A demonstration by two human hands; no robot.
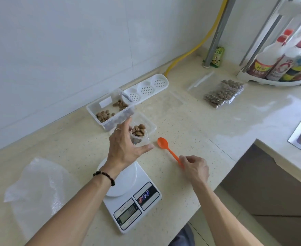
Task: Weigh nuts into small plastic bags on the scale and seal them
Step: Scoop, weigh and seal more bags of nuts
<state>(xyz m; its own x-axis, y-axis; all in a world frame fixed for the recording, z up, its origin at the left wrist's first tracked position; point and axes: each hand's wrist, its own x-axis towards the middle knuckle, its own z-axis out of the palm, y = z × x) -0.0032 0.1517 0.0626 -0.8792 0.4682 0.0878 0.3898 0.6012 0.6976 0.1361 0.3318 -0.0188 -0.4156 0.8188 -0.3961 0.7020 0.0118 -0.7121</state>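
The small clear plastic cup (140,136), partly filled with brown nuts (138,132), is in the left hand (124,148), held above the countertop (208,130) just beyond the white digital scale (133,199), whose round platter is bare where the forearm does not cover it. The cup looks thin-walled and light, likely to buckle if squeezed, so a loose wrap around its sides below the rim suits it best; the nuts are hard, loose and apt to spill if it tips. The left hand does just that: fingers curved around the far side, thumb extended along the near edge, a wide, gentle hold. The right hand (195,167) pinches the handle end of an orange plastic spoon (169,150), whose bowl lies on the counter beside the cup; the spoon is stiff and light. Behind the cup sits a clear storage box (108,110) with more nuts, and well off to the right lie filled nut bags (223,94), with an empty zip bag (200,80) near them.
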